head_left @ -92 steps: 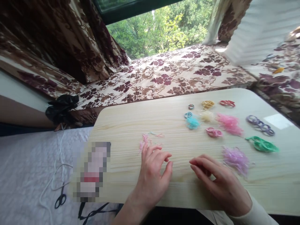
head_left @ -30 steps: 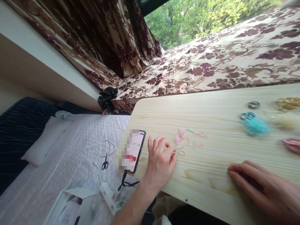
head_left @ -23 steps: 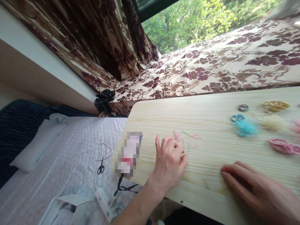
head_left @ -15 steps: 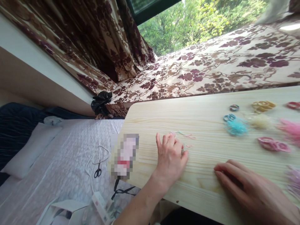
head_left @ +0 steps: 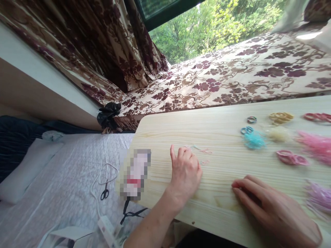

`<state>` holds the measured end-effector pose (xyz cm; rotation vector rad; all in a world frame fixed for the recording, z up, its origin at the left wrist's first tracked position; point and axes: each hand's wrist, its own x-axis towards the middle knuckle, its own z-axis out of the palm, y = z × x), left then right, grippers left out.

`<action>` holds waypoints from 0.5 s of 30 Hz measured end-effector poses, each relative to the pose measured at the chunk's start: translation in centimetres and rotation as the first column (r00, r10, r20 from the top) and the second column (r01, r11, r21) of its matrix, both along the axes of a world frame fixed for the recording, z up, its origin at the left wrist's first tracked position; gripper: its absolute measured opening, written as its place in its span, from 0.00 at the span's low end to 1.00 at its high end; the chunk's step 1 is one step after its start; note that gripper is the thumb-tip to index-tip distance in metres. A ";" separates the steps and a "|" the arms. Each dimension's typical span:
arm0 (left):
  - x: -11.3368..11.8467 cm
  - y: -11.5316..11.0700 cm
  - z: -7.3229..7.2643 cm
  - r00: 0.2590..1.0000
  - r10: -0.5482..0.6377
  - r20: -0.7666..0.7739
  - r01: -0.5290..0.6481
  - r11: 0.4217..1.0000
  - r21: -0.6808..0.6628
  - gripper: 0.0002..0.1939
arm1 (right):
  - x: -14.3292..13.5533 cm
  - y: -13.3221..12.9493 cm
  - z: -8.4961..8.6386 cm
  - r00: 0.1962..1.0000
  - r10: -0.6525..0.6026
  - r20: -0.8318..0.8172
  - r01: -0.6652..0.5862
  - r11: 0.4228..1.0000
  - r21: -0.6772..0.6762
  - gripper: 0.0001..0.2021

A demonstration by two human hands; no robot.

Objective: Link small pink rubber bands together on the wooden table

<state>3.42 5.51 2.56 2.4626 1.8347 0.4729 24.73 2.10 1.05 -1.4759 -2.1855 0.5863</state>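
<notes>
My left hand [head_left: 184,168] rests on the wooden table [head_left: 222,127] with its fingers curled down and thumb drawn in. Small pastel rubber bands [head_left: 205,151] lie just past its fingertips, and what sits under the fingers is hidden. To the right, my right hand [head_left: 263,199] lies on its side near the table's front edge. Its thumb and index fingertips are pressed together, and whatever is between them is too small to make out. Beyond it lie a pink hair tie bunch [head_left: 292,157] and a heap of lilac bands [head_left: 319,196].
Turquoise bands [head_left: 254,138], cream bands [head_left: 278,133], pink bands [head_left: 314,143] and yellow hair ties [head_left: 281,118] lie at the table's right. A blurred-out object [head_left: 137,174] is at its left edge. Scissors [head_left: 104,194] and a power strip [head_left: 107,230] lie on the bed.
My left thumb has drawn in towards the fingers, covering the pale clump beside it. My right hand keeps its pose. The whole view has shifted slightly, moving things leftward.
</notes>
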 end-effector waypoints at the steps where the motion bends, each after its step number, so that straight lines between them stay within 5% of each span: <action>1: -0.1 -0.1 0.0 1.000 -0.003 0.007 0.003 1.000 0.006 0.06 | 0.0 0.0 0.0 1.000 -0.002 -0.002 0.002 1.000 0.001 0.18; 15: 0.1 -2.7 0.0 0.940 -0.107 0.323 0.111 0.994 0.005 0.10 | -0.3 -0.2 0.3 0.999 -0.019 0.040 0.022 0.997 -0.075 0.17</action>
